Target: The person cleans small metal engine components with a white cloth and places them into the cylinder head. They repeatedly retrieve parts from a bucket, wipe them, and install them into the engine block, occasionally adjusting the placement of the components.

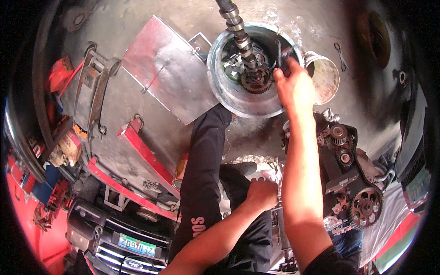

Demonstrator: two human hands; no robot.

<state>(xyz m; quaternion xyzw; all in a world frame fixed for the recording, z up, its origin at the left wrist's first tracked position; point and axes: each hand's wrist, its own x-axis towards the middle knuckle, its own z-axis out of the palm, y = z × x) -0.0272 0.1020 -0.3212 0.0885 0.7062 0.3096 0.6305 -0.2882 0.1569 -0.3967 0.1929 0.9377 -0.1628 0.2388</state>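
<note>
Nearest me, my left grip [262, 192] is clenched on a crumpled white rag [274, 175] at my knee, over black trousers. To the right stands a greasy engine block [350, 178] with toothed pulleys and a black belt. Farther out, my right grip [293, 85] grasps a thin dark tool [279, 54] at the rim of a dull, round metal basin [229, 94]. Just left of that grip, a ridged steel camshaft [238, 28] slants into the basin, ending in a dark toothed sprocket [255, 81].
</note>
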